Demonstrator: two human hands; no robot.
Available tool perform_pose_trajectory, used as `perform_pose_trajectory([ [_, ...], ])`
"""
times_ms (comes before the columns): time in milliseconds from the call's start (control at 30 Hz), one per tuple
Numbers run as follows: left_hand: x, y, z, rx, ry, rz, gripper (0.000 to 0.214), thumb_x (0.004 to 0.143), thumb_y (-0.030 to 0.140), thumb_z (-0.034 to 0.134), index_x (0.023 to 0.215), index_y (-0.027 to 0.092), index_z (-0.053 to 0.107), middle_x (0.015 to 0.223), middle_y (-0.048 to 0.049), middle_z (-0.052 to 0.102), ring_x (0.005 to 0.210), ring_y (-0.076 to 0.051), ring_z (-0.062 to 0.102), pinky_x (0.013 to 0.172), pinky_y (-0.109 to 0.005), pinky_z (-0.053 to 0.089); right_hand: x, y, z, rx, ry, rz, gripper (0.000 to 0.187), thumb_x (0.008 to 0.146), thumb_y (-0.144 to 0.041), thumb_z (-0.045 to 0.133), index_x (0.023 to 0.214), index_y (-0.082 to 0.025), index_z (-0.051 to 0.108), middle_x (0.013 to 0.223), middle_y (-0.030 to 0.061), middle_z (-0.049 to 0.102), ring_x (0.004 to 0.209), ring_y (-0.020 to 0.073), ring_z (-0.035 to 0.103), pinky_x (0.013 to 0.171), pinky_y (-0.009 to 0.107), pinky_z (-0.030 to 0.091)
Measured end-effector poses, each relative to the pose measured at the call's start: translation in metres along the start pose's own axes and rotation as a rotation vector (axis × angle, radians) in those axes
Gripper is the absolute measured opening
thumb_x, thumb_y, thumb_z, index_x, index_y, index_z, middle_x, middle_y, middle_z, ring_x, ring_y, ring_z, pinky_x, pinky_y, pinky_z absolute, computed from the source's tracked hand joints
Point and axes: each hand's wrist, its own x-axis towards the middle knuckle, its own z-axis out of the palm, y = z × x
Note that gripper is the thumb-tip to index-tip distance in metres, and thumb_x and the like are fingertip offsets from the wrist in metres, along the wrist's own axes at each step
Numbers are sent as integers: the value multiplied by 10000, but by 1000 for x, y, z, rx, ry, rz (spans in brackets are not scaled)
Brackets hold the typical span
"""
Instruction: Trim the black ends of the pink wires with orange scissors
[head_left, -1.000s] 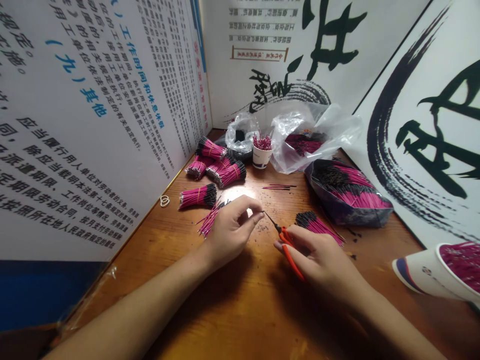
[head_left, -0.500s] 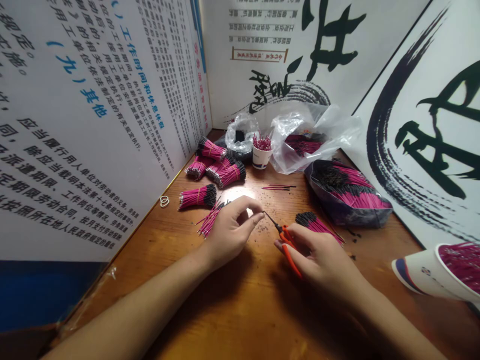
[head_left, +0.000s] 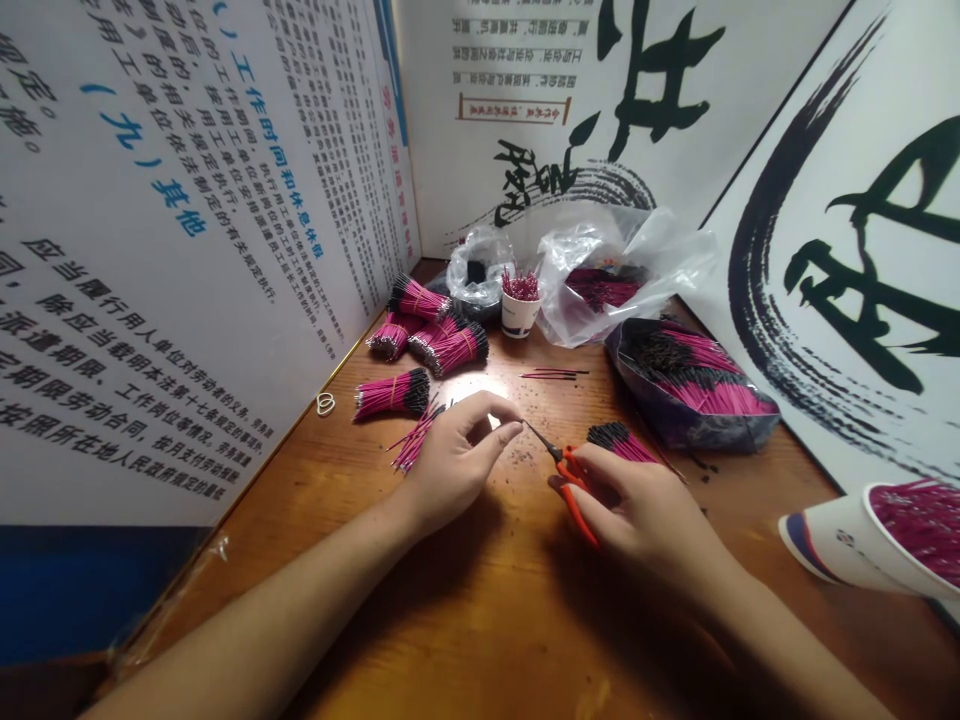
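On the wooden worktop [head_left: 225,560], loose pink wires [head_left: 415,438] are lying just beside the left hand [head_left: 457,465], whose fingers are being curled together, though a held thing cannot be made out. Orange-handled scissors [head_left: 576,495] are being gripped by the right hand [head_left: 645,510], which has been shifted slightly over a black-tipped wire bundle [head_left: 619,438], and the two hands are being kept apart.

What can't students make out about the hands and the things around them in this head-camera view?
All from the head view:
Orange-handled snips: the right hand hides their pivot and part of the handles.
Pink wire bundle: the right hand covers its lower end.
Paper cup of pink wires: cut off by the right edge.
Left hand: whether its fingers pinch a wire is too fine to tell.
Dark specks: too small to identify.
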Motion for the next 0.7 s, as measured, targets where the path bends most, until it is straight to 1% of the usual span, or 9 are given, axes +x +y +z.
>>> perform_pose_trajectory([
  [233,-1,1,0,-5,-7,-8,86,882,213,614,833,144,622,716,28,538,600,-80,415,565,-218,332,-1,-2,0,-4,-10,-1,208,891,-397,516,766,-233,539,619,-26,618,538,136,492,541,243,304],
  [467,-1,2,0,-12,-14,-20,79,884,210,607,835,149,619,733,26,549,603,-81,427,572,-219,342,0,0,-1,-1,-6,-14,189,889,-364,495,759,-231,530,639,-20,628,554,137,505,551,242,315],
  [700,-1,0,-1,-2,-17,-16,93,891,228,602,857,145,628,754,18,562,627,-87,444,601,-225,357,0,-2,-1,-16,9,4,203,887,-393,516,771,-231,553,619,-22,619,536,136,499,536,242,311],
])
